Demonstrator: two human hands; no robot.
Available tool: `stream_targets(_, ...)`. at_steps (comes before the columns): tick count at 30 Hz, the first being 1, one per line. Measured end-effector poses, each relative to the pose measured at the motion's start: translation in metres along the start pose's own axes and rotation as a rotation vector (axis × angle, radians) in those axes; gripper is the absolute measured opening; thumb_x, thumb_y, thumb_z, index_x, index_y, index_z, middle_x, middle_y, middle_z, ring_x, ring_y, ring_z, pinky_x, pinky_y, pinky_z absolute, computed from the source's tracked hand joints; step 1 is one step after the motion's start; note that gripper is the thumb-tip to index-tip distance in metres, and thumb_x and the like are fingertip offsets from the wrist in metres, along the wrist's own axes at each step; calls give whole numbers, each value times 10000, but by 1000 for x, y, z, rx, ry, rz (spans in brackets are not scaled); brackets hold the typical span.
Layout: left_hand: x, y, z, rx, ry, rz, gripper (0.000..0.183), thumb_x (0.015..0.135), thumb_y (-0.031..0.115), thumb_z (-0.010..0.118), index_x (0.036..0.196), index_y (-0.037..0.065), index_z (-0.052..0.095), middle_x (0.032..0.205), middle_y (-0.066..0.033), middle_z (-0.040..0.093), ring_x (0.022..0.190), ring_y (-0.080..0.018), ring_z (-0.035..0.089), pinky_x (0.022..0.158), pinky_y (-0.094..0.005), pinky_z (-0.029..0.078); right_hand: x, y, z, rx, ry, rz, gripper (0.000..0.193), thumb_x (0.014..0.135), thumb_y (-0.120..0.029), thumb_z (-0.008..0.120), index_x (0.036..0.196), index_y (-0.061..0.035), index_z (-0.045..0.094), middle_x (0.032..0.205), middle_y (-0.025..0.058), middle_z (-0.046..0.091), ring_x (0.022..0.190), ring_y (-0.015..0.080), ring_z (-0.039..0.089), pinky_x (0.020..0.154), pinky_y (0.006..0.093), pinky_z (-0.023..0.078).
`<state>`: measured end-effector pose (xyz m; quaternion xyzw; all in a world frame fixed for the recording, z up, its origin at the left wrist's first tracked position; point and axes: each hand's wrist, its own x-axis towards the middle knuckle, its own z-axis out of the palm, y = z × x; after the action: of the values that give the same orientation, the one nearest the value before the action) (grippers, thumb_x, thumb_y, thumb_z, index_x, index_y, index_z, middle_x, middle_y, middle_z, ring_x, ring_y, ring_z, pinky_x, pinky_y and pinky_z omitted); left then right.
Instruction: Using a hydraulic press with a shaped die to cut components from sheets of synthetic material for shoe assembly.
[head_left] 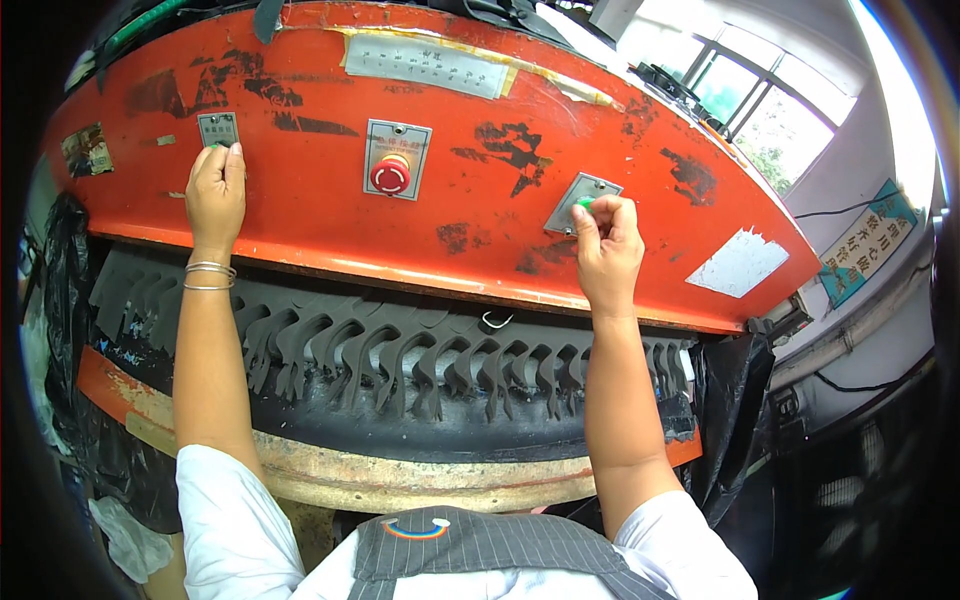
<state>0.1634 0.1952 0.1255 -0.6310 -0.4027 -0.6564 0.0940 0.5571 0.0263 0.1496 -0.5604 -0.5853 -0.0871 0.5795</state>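
The red button (390, 174) juts into free room before the orange panel (300, 190).

Our left hand (217, 188) is curled against the lower edge of a small metal plate (217, 128) on the far red panel (300, 210). To the right, we have our right hand's (610, 240) thumb and fingertips at a green button (584, 203). A red knob (390, 175) sits between them. Nearer, we see dark grey wavy strips (427, 385) on a black surface (420, 440); nearest is our striped apron (480, 545).
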Motion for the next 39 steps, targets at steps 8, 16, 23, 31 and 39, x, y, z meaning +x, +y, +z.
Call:
stream_targets(8,-97,44,-1,-263,-685,-485,334,916,216,590,652,15,548,651,-113,524,586,-217,500,574,-348,419,-130,16,3,-57,-433,155,131,850,-148,683,890,-32,637,859,122,659,760,208,649,675,319,511)
stream_targets(16,-241,203,-33,-700,-1433,-149,210,843,251,650,958,76,638,871,-116,620,844,-316,611,747,-409,505,-217,-12,-31,34,-1036,242,223,838,-231,678,934,-32,656,850,162,659,839,337,631,744,407,505)
stream_targets(23,-245,233,-44,-416,-1366,85,293,868,336,616,1013,82,623,935,-113,623,918,-303,614,776,-411,513,-199,-1,-130,-227,-1019,296,431,767,-396,739,1021,-56,667,972,158,656,989,350,587,862,424,455)
stream_targets(31,-262,253,-50,-58,-1054,190,252,841,336,633,749,106,677,754,-68,605,758,-275,612,662,-391,507,-248,38,-185,-640,-773,225,508,607,-297,829,1034,-115,621,1034,102,576,1066,299,532,982,446,371)
stream_targets(39,-284,269,-46,306,-984,58,319,878,320,548,753,49,661,860,-158,604,854,-351,576,755,-472,448,-240,49,-175,-714,-825,239,592,607,-273,833,1099,-51,590,1136,122,541,1131,288,507,987,399,407)
